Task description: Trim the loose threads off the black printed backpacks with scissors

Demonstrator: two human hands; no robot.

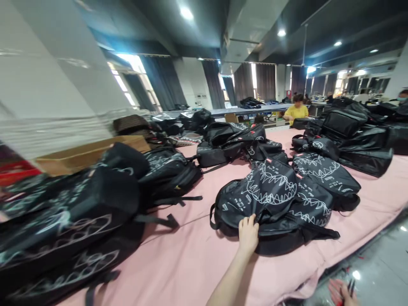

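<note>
My left hand [248, 233] reaches to the near side of a black backpack [270, 187] with white scribbled zigzag print and small white lettering. Its fingers are closed on the fabric near the zipper edge. This backpack lies on the pink-covered table [191, 255], partly over another printed backpack [314, 204]. Low at the right, beyond the table edge, my right hand [344, 293] is partly cut off by the frame. Between its fingers are small dark thread snips [351, 287], with two narrow prongs showing.
More black printed backpacks [105, 204] are heaped at the left, near a cardboard box [92, 155] and a red bin [19, 172]. Plain black bags [347, 127] pile up at the far right. A person in a yellow top [296, 112] sits across the table.
</note>
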